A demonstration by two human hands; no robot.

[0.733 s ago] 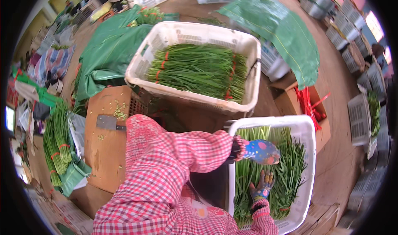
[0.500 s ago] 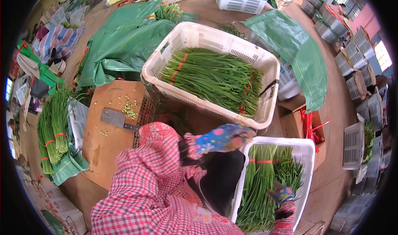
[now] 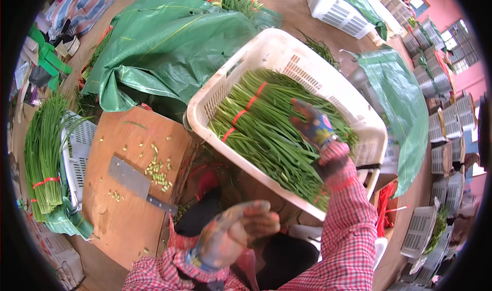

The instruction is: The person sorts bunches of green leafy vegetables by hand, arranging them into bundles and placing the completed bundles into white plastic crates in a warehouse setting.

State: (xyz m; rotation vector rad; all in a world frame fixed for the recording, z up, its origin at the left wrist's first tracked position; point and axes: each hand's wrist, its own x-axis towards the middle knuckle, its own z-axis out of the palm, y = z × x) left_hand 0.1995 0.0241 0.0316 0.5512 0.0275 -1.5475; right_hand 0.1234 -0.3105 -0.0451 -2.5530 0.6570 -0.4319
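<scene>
Nearest, the left hand (image 3: 233, 234) is seen gloved, low in the frame above the lap, with fingers curled loosely; nothing appears to be held in it, though the glove pattern and blur make this hard to confirm. It is kept well apart from the crate (image 3: 279, 50).

Further out, the right hand (image 3: 312, 127), also gloved, is laid on the chives (image 3: 266, 132) inside the crate, near its right wall. The fingers are spread fairly wide and flat on the stalks; no bundle is seen to be gripped.

The chives are stacked lengthwise in bundles, each bound with a red band (image 3: 241, 114). They are judged light singly, but the full crate is likely heavy. The stalks are soft, limp and easily bruised or snapped, and possibly slick if damp. A bundle is best taken at or just beside its band, where the stalks are held together; lifting by the loose tips would let it sag and splay.

To the left, a cleaver (image 3: 138, 183) rests on a wooden board (image 3: 118, 224) among cut bits. Beyond, a green tarp (image 3: 169, 39) is spread.
</scene>
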